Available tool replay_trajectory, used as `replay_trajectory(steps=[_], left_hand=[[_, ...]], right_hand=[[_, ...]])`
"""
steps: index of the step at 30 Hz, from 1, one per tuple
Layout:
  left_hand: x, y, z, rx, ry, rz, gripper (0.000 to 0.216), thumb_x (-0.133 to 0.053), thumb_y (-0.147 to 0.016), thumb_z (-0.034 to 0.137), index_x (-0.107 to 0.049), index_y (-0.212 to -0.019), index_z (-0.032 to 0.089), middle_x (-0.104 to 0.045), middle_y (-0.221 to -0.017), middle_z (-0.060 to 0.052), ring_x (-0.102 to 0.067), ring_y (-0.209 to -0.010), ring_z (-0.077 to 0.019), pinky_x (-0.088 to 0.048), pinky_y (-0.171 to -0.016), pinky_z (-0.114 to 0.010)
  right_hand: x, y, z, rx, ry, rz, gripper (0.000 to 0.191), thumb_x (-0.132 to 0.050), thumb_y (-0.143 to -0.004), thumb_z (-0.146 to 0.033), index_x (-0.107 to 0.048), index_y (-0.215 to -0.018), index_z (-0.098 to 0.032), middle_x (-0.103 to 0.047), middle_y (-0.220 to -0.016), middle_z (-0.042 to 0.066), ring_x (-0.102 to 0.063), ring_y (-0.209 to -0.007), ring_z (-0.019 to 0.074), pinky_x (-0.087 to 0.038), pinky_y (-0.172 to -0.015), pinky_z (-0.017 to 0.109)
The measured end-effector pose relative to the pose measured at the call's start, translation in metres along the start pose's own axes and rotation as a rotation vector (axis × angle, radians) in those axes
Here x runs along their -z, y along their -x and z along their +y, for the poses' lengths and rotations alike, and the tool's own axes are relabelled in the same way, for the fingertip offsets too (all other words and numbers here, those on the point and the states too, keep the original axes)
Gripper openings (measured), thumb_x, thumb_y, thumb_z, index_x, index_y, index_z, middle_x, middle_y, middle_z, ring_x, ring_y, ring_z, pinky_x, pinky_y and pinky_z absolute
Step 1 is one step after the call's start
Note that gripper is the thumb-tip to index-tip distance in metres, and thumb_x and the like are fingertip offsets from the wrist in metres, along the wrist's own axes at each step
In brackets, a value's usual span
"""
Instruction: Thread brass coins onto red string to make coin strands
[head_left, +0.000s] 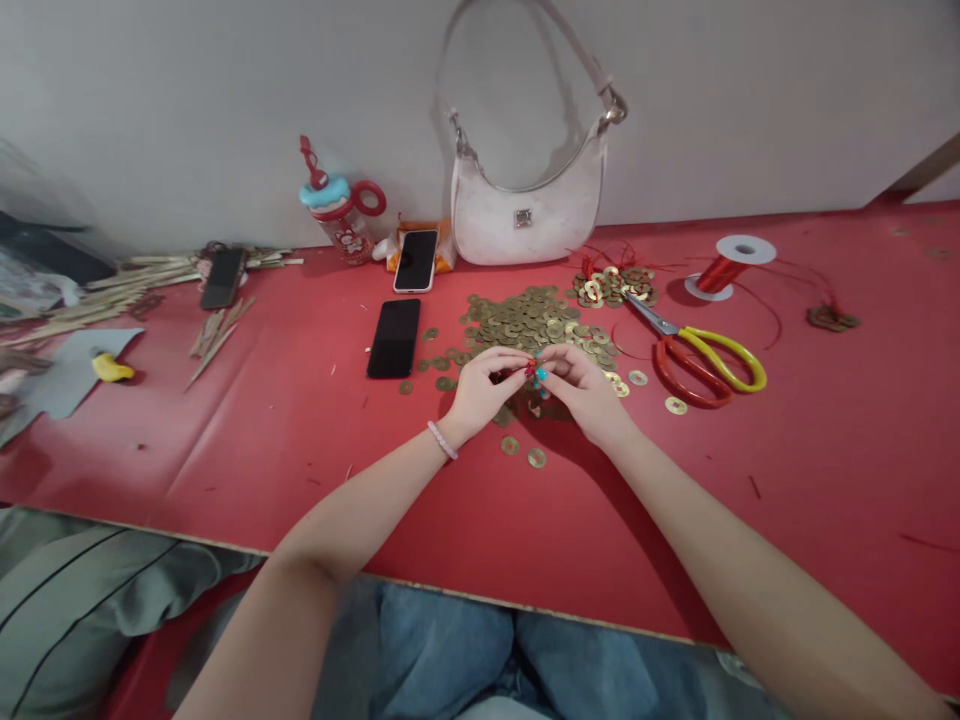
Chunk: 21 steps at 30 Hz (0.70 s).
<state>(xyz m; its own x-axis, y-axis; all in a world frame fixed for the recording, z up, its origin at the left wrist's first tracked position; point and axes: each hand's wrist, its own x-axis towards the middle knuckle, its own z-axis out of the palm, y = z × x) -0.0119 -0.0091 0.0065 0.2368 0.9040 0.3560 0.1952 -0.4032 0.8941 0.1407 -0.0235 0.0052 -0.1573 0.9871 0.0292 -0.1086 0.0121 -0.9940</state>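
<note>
A small red knotted piece (531, 370) is sitting pinched between the fingertips of both hands, right where they are meeting above the red table (480, 520). The left hand (484, 390) is closing on it from one side and the right hand (581, 385) from the other, fingers curled tight around it. Loose brass coins (523, 452) are lying just under and beside the hands, and a bigger coin pile (532, 318) is spreading just behind them. Yellow-handled scissors (701, 355) are resting to the right, near a spool of red cord (726, 265). A black phone (394, 338) is lying to the left, and a white handbag (525, 210) is leaning against the wall
</note>
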Motion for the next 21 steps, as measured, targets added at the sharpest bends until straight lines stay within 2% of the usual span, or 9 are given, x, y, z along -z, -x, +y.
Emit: replay_trajectory(steps=[3, 10, 21], left_hand=[[0.0002, -0.0011, -0.0026, 0.011, 0.020, 0.020, 0.012, -0.060, -0.074, 0.020, -0.068, -0.082, 0.016, -0.065, -0.093, -0.007, -0.059, -0.087, -0.0145, -0.047, -0.079, -0.029], [0.0010, -0.0048, -0.0072, 0.141, 0.076, 0.110, 0.014, -0.059, -0.074, 0.024, -0.067, -0.081, 0.015, -0.065, -0.096, -0.008, -0.059, -0.089, -0.0158, -0.047, -0.078, -0.029], [0.0004, -0.0055, -0.0093, 0.187, 0.134, 0.107, 0.014, -0.061, -0.073, 0.024, -0.067, -0.081, 0.015, -0.065, -0.098, -0.008, -0.059, -0.091, -0.0166, -0.047, -0.080, -0.030]], right_hand=[[-0.0004, 0.0004, -0.0012, 0.036, 0.052, 0.006, 0.019, -0.058, -0.070, -0.025, -0.050, -0.087, -0.021, -0.052, -0.066, -0.004, -0.047, -0.055, 0.0074, -0.040, -0.054, 0.021], [-0.0017, 0.0025, -0.0037, 0.035, 0.164, 0.025, 0.018, -0.052, -0.069, -0.018, -0.052, -0.087, -0.020, -0.048, -0.063, -0.004, -0.042, -0.051, 0.0070, -0.034, -0.047, 0.020], [0.0009, 0.0022, -0.0005, 0.057, 0.267, -0.005, 0.025, -0.048, -0.068, -0.015, -0.054, -0.092, -0.020, -0.046, -0.060, -0.005, -0.040, -0.048, 0.0070, -0.033, -0.044, 0.020]])
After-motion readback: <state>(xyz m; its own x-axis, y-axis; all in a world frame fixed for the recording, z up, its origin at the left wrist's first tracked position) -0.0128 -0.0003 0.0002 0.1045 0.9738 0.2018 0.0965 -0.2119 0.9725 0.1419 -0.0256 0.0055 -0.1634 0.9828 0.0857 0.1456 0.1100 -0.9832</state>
